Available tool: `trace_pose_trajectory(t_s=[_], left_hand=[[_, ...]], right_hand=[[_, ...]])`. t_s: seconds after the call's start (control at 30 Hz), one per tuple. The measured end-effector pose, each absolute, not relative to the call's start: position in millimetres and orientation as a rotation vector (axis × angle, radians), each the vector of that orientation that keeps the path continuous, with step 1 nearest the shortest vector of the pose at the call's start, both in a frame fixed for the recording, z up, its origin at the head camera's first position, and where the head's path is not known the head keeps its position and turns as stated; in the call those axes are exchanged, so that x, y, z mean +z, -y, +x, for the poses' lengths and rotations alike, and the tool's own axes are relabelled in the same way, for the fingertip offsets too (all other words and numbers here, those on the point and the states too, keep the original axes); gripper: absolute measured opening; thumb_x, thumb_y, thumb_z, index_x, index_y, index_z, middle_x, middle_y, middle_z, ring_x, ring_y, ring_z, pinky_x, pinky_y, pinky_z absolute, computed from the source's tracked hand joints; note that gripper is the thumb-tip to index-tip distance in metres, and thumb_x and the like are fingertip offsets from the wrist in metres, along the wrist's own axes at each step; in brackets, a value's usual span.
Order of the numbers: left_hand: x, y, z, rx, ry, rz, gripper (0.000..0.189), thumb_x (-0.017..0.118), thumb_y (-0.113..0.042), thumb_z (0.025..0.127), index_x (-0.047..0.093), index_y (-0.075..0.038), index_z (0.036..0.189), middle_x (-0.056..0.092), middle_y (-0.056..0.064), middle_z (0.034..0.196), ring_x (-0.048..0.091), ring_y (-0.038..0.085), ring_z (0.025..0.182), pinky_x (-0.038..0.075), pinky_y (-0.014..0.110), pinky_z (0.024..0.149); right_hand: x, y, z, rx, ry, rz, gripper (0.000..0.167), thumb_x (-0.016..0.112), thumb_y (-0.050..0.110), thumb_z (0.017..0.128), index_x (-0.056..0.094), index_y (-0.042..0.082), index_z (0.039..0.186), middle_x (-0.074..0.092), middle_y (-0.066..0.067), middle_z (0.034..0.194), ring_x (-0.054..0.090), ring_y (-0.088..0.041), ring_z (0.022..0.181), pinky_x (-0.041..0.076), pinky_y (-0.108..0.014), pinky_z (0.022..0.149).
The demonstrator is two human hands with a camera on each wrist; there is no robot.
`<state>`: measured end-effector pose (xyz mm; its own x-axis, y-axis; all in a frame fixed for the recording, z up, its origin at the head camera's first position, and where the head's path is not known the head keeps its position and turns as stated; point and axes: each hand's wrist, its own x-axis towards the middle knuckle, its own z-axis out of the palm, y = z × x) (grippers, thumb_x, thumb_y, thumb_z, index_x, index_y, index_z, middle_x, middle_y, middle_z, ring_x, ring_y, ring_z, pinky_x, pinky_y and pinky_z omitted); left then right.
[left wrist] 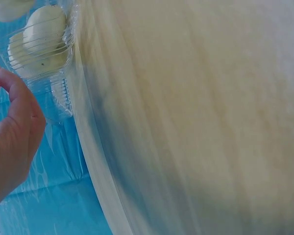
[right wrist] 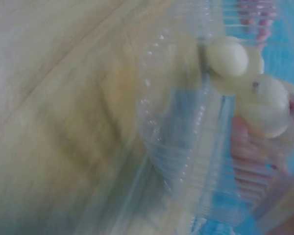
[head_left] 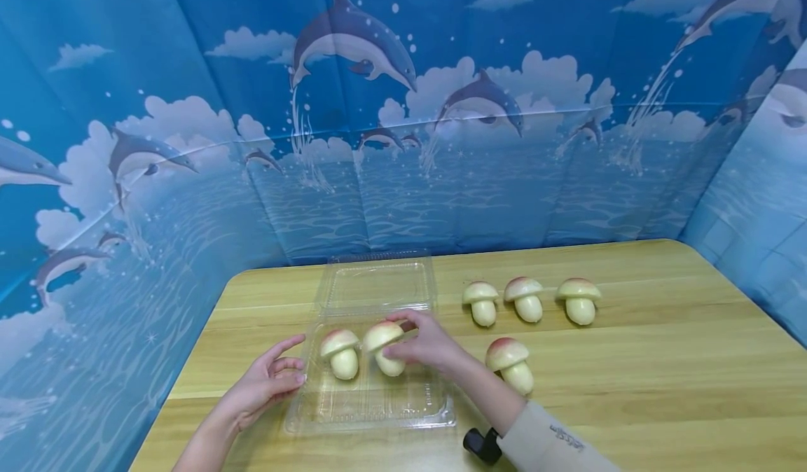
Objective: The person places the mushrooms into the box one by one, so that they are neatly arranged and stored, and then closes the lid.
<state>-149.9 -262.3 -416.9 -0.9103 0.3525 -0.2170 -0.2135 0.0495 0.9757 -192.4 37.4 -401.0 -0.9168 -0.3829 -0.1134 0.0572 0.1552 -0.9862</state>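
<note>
A clear plastic clamshell box (head_left: 372,409) lies on the table with its lid (head_left: 378,283) folded back. Inside it sits a mushroom-shaped bun (head_left: 343,362), cream with a pink-tinged cap. Beside that one, my right hand (head_left: 425,342) grips a second mushroom-shaped bun (head_left: 384,342) between thumb and fingers, in or just over the box; whether it touches the bottom I cannot tell. At the box's left wall, my left hand (head_left: 267,384) has loosely bent fingers, with the thumb by the rim. In the left wrist view the left hand (left wrist: 17,117) appears near the box wall (left wrist: 61,95).
Three more mushroom-shaped buns stand in a row at the back right, one of them at the end (head_left: 579,301). Another bun (head_left: 511,365) lies close to my right forearm. A blue dolphin-print curtain (head_left: 441,199) rises behind the wooden table (head_left: 662,360).
</note>
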Motion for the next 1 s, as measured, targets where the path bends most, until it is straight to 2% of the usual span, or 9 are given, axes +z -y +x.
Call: trace_pose_trajectory(t_s=[0.33, 0.7, 1.0], left_hand=[[-417.4, 262.8, -151.2, 1.901, -1.938, 0.127, 0.078, 0.061, -0.001, 0.087, 0.011, 0.001, 0.146, 0.051, 0.002, 0.099, 0.058, 0.007, 0.078, 0.050, 0.021, 0.070], [-417.1, 262.8, -151.3, 1.899, -1.938, 0.123, 0.078, 0.061, 0.000, 0.087, 0.011, 0.000, 0.147, 0.051, 0.002, 0.099, 0.057, 0.007, 0.078, 0.050, 0.021, 0.071], [-418.2, 263.6, -151.6, 1.911, -1.918, 0.147, 0.078, 0.061, 0.000, 0.087, 0.010, 0.001, 0.146, 0.051, 0.001, 0.099, 0.058, 0.006, 0.078, 0.050, 0.020, 0.070]], right_hand=[[-412.8, -25.0, -195.0, -1.807, -2.129, -0.254, 0.055, 0.077, -0.002, 0.069, 0.057, 0.003, 0.120, 0.049, -0.018, 0.107, 0.056, -0.021, 0.072, 0.052, -0.029, 0.058], [-419.8, -18.9, -195.5, -1.789, -2.199, -0.285, 0.057, 0.077, -0.005, 0.068, 0.055, -0.002, 0.121, 0.051, -0.016, 0.101, 0.054, -0.020, 0.072, 0.048, -0.024, 0.055], [-424.5, -16.7, -195.4, -1.729, -2.305, -0.348, 0.056, 0.077, -0.004, 0.067, 0.056, 0.000, 0.119, 0.054, -0.015, 0.100, 0.055, -0.020, 0.078, 0.051, -0.029, 0.065]])
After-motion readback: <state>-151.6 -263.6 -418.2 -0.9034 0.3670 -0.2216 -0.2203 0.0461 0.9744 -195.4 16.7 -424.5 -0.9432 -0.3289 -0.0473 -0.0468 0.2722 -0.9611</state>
